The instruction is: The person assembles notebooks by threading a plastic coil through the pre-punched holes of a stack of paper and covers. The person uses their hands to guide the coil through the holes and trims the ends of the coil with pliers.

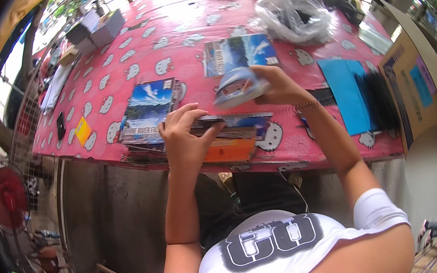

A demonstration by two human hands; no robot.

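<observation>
My left hand (182,136) pinches the upper edge of a spiral notebook (242,125) near the table's front edge, its thumb and fingers closed there. Under it lies an orange sheet or cover (229,150). Above and to the right, my right hand (277,84) is wrapped round the side of a rounded bluish-clear ring (237,88), which looks like a roll of tape; motion blurs it. Left of my left hand sits a stack of spiral notebooks (148,107) with a landscape cover. Beyond the ring lie more landscape notebooks (240,53).
The table has a pink patterned cover (161,44). On the right are blue folders (344,96), black strips (375,97) and a cardboard box (417,80). A plastic bag (293,14) lies at the back, book stacks (97,30) at far left, and a phone (61,125) at left.
</observation>
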